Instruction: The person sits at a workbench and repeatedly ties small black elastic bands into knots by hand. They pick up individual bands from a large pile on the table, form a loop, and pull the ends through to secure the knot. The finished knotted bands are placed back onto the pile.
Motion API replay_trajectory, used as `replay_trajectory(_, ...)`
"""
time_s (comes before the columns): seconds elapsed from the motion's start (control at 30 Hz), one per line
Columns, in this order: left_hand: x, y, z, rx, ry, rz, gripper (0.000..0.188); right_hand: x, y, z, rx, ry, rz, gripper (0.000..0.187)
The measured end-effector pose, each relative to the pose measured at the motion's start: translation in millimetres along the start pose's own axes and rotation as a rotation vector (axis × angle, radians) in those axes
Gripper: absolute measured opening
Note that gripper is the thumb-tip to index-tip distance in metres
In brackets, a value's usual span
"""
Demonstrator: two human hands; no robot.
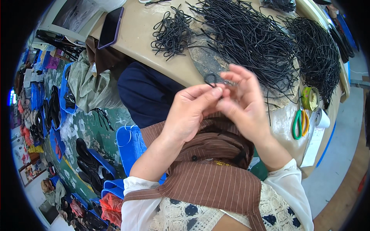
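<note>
Left grip (189, 111) pinches black cord (210, 84);
its loop pokes just above; blurred right grip (246, 104) beside, hold unclear; illegible yellow print (222, 163) on apron (216, 188).

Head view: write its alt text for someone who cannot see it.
A person's left hand pinches a looped black cord, with the blurred right hand close beside it. Beyond them, heaps of black cords lie on a beige table, scissors at right.

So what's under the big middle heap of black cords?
A mottled grey surface shows at the left edge of the heap, with tan table beyond it. The heap's middle hides whatever is beneath.
</note>
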State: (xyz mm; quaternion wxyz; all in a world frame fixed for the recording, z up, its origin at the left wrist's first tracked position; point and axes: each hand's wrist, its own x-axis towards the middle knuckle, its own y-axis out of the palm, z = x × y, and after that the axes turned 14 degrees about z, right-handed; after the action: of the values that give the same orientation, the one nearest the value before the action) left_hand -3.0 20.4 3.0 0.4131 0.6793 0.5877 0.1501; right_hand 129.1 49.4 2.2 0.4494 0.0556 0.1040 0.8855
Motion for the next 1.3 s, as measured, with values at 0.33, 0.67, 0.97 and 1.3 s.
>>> replay_trajectory(0.33,-23,-4,-30,0.038,-0.268,0.226,0.014,-14,-42,56,-0.27,0.12,0.324,0.009)
replay_trajectory(0.67,-14,10,-8,-0.085,-0.226,0.117,0.014,2,-30,49,-0.78,-0.211,0.255,0.015)
replay_trajectory(0.97,-10,8,3,0.008,-0.097,0.149,0.044,-3,-34,52,-0.888,-0.271,0.235,0.017)
replay_trajectory(1.3,-29,27,-17,0.338,-0.14,0.467,0.089,14,-38,60,-0.265,0.092,0.422,0.007)
